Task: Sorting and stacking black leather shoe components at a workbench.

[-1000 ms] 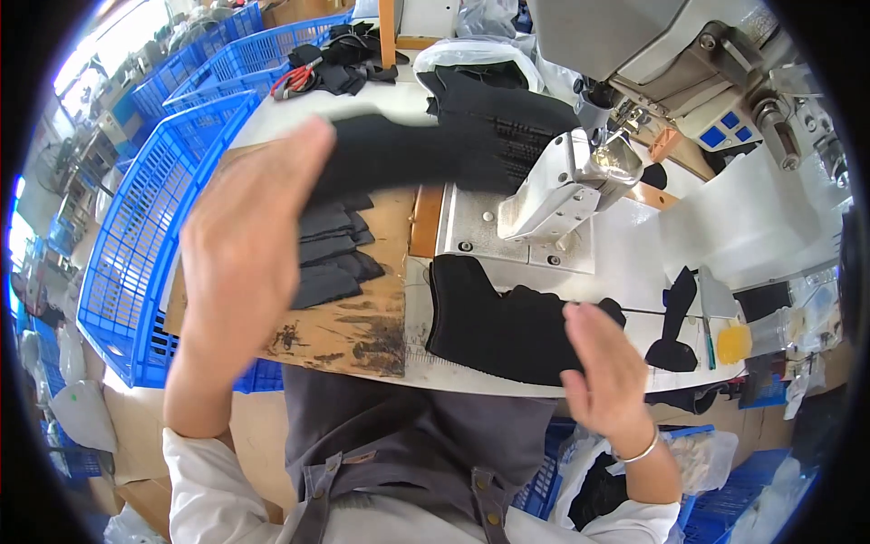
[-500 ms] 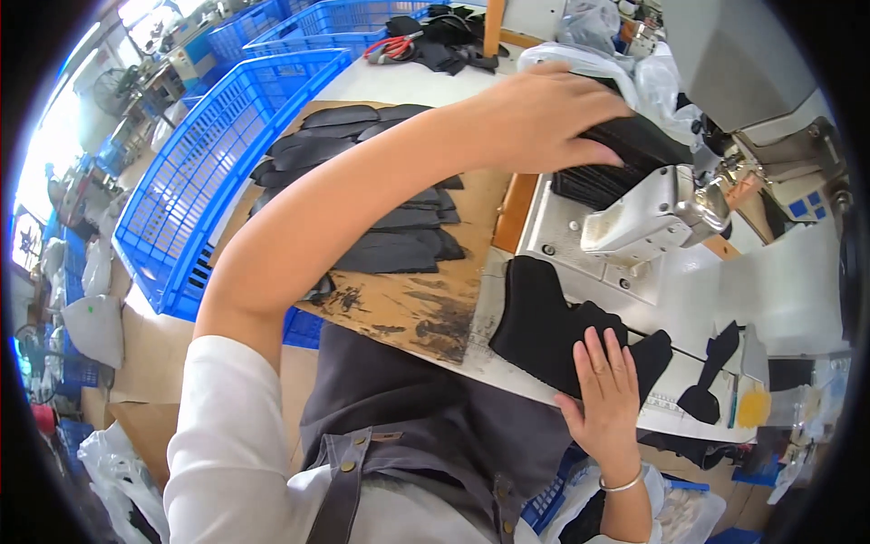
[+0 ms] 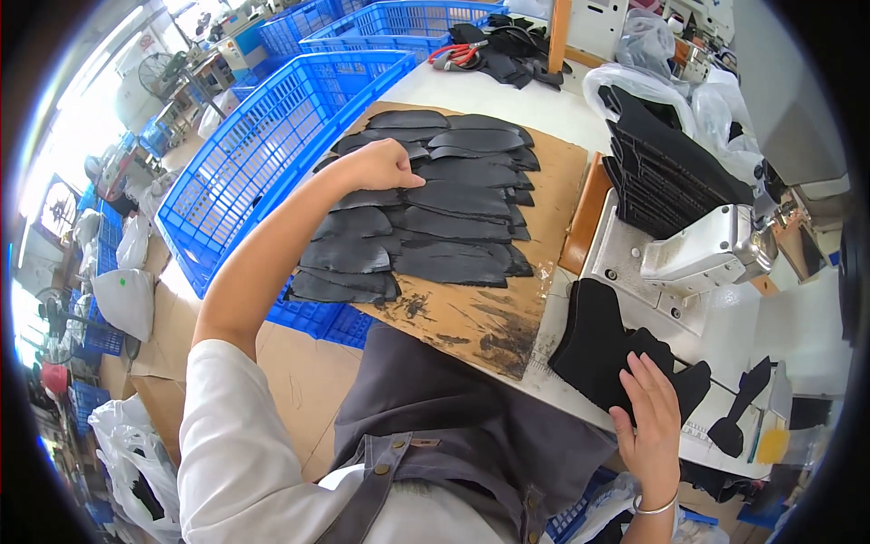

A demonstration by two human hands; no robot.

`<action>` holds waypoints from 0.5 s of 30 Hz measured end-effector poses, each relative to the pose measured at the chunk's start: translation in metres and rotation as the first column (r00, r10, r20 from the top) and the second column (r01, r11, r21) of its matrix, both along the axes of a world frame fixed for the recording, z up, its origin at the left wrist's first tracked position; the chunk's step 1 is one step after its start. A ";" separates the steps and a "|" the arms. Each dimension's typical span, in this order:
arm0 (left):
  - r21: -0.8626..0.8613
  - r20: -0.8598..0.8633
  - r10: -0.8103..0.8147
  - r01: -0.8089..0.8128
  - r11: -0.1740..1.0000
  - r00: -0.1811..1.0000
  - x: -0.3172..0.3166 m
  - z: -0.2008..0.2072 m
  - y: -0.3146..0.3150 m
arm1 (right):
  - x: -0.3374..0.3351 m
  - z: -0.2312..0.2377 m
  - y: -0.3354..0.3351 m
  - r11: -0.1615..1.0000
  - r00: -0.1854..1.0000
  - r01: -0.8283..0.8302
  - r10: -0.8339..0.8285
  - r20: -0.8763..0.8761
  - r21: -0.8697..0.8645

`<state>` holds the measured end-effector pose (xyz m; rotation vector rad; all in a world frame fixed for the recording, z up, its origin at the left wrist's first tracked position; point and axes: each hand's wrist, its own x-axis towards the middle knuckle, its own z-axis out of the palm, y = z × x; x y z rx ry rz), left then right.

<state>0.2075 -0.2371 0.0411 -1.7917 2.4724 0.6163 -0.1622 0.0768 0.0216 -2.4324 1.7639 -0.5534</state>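
My left hand (image 3: 382, 167) reaches over rows of dark grey, leaf-shaped pieces (image 3: 458, 199) lying overlapped on a brown board. Its fingers are curled in and pressed together at the pieces; what they hold, if anything, is hidden. My right hand (image 3: 651, 412) lies flat, fingers stretched, on the near edge of a black cut fabric piece (image 3: 594, 340) with a wavy outline, which rests on the white table before the sewing machine (image 3: 702, 249). Behind the machine's arm leans a thick stack of black pieces (image 3: 666, 168), touched by neither hand.
A blue plastic crate (image 3: 195, 213) stands left of the board (image 3: 553, 181). Red-handled scissors (image 3: 459, 56) lie by black scraps at the back. A small black piece (image 3: 739, 412) is right of my right hand. Clear plastic bags (image 3: 648, 45) crowd the far right.
My left hand has left the black stack by the machine and moved left to the grey pieces, its fingers now curled. My right hand stays on the fabric. The view has shifted left.
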 end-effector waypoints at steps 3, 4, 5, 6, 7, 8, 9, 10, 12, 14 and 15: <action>-0.005 -0.003 -0.035 0.035 0.999 0.999 0.005 -0.002 -0.001 | 0.002 0.001 -0.001 1.000 1.000 0.003 -0.003 0.000 0.004; -0.037 -0.020 -0.074 0.073 0.997 0.997 0.006 -0.003 -0.002 | 0.003 0.001 -0.001 1.000 1.000 0.001 -0.001 -0.001 0.003; -0.038 -0.021 -0.072 0.072 0.997 0.997 0.007 -0.004 -0.002 | 0.003 0.001 -0.001 1.000 1.000 0.003 -0.003 0.000 0.005; -0.042 -0.036 -0.075 0.073 0.996 0.997 0.008 -0.006 -0.003 | 0.003 0.001 -0.002 1.000 1.000 0.005 -0.005 0.003 0.007; -0.045 -0.051 -0.080 0.078 0.996 0.995 0.006 -0.005 -0.002 | 0.003 0.001 -0.002 1.000 1.000 0.007 -0.007 0.002 0.007; -0.045 -0.051 -0.082 0.080 0.996 0.995 0.004 -0.003 -0.001 | 0.003 0.001 -0.002 1.000 1.000 0.007 -0.007 0.004 0.005; 0.007 -0.093 -0.046 0.046 0.999 0.995 0.002 -0.001 0.000 | 0.002 0.001 -0.002 1.000 1.000 0.007 -0.007 0.007 0.002; 0.062 -0.132 -0.007 0.015 0.998 0.991 -0.001 0.003 0.003 | 0.002 0.000 -0.002 1.000 1.000 0.009 -0.009 0.008 0.002; 0.116 -0.209 0.009 0.016 0.993 0.978 -0.007 0.012 0.008 | 0.003 0.001 -0.002 1.000 1.000 0.007 -0.007 0.029 -0.008; 0.171 -0.285 0.029 0.021 0.985 0.958 -0.017 0.024 0.017 | 0.005 0.003 -0.001 1.000 0.999 0.003 -0.002 0.044 -0.019; 0.227 -0.352 0.056 0.027 0.974 0.934 -0.024 0.032 0.025 | 0.006 0.004 -0.001 1.000 0.998 -0.002 0.004 0.058 -0.030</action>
